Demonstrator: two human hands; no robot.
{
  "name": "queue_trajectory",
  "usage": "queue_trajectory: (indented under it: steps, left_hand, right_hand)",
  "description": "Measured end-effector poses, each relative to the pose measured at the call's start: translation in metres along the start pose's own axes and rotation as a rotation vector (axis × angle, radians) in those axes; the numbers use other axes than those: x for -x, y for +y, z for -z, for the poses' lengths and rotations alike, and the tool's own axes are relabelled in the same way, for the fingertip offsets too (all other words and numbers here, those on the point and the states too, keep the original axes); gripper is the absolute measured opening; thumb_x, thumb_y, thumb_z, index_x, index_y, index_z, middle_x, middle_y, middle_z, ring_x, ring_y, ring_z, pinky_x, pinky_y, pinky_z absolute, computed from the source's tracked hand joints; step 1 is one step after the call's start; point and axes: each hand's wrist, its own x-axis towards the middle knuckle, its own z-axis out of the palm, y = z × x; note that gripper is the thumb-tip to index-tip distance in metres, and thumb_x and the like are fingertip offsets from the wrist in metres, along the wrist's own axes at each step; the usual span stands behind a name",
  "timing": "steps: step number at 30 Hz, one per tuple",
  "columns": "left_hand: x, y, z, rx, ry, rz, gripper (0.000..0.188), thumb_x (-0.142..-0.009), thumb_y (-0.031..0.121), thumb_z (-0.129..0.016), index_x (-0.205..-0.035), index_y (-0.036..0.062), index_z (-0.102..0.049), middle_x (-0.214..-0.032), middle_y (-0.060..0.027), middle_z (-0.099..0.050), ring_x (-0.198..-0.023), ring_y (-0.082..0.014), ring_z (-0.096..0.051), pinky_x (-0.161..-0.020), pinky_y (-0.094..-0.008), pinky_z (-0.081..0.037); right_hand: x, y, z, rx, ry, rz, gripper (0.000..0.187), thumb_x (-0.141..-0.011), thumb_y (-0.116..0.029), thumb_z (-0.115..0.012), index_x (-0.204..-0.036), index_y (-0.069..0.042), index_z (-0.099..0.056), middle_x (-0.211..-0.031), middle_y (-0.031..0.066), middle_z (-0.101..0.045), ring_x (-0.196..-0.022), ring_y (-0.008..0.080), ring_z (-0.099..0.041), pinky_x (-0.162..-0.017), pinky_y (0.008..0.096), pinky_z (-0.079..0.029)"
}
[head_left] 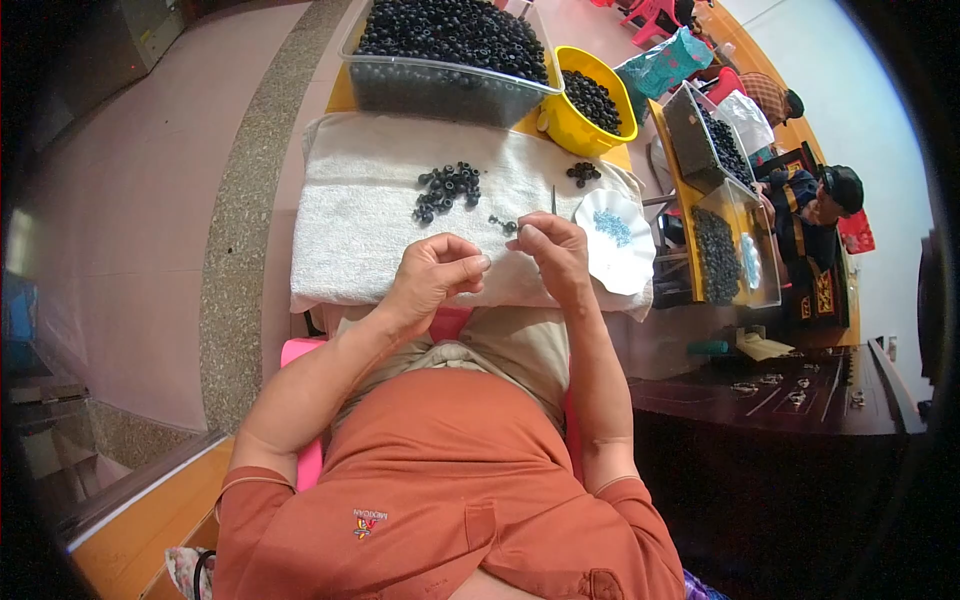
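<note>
Left hand (438, 272) curled, thumb against fingers; couldn't tell whether anything was gripped. Right hand (553, 252) pinched, small black bead-like piece (510, 227) just beside fingertips, against white towel (350, 215), hold unclear. Piece looked light, hard, apt to roll; best grasped across sides.

High on the head, one wide fisheye peers steeply down and forward: orange shirt (450, 430) filling the near side, left hand (435, 272) and right hand (552, 252) close, mid-view, floor (140, 190) sweeping off left, pale wall (850, 90) bending away far right.
</note>
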Motion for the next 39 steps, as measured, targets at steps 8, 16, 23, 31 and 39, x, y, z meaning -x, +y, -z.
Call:
queue_trajectory:
  steps: [8, 16, 23, 31, 39]
  left_hand:
    - [0.000, -0.001, 0.000, -0.011, -0.008, 0.002, 0.011, -0.088, 0.010, -0.071, -0.095, 0.0045, -0.064, -0.087, -0.0034, -0.066, -0.076, -0.0111, -0.064, -0.072, -0.0268, -0.057]
    - [0.001, -0.001, 0.001, -0.017, -0.004, 0.013, 0.011, -0.088, 0.010, -0.071, -0.095, 0.0049, -0.064, -0.087, -0.0029, -0.066, -0.076, -0.0111, -0.064, -0.072, -0.0269, -0.057]
    - [0.001, -0.002, 0.001, -0.013, -0.010, 0.009, 0.011, -0.088, 0.010, -0.071, -0.095, 0.0049, -0.064, -0.087, -0.0027, -0.066, -0.076, -0.0110, -0.064, -0.071, -0.0268, -0.056]
    - [0.002, -0.003, 0.001, -0.018, -0.011, 0.021, 0.012, -0.088, 0.011, -0.071, -0.095, 0.0047, -0.064, -0.087, -0.0031, -0.066, -0.075, -0.0110, -0.064, -0.071, -0.0261, -0.056]
    - [0.002, -0.004, 0.000, -0.020, -0.019, 0.011, 0.012, -0.089, 0.010, -0.071, -0.095, 0.0037, -0.063, -0.088, -0.0038, -0.066, -0.076, -0.0115, -0.064, -0.070, -0.0261, -0.056]
  right_hand:
    - [0.003, 0.003, 0.005, -0.228, -0.075, -0.079, 0.015, -0.091, -0.010, -0.069, -0.102, 0.000, -0.067, -0.092, 0.0044, -0.067, -0.080, 0.0140, -0.066, -0.081, 0.0367, -0.060]
    - [0.005, 0.000, 0.001, -0.353, -0.122, -0.145, 0.014, -0.093, -0.010, -0.066, -0.104, -0.001, -0.067, -0.092, 0.0047, -0.067, -0.080, 0.0129, -0.066, -0.084, 0.0378, -0.060]
    - [0.004, 0.004, -0.001, -0.362, -0.189, -0.140, 0.015, -0.093, -0.011, -0.066, -0.104, 0.000, -0.066, -0.092, 0.0038, -0.065, -0.084, 0.0136, -0.066, -0.084, 0.0371, -0.060]
    - [0.007, 0.006, -0.004, -0.390, -0.187, -0.162, 0.015, -0.092, -0.007, -0.067, -0.104, 0.001, -0.065, -0.097, 0.0063, -0.065, -0.087, 0.0172, -0.067, -0.082, 0.0362, -0.060]
    - [0.008, 0.011, -0.005, -0.437, -0.229, -0.174, 0.015, -0.092, -0.006, -0.066, -0.105, 0.001, -0.065, -0.100, 0.0083, -0.066, -0.088, 0.0203, -0.068, -0.080, 0.0362, -0.060]
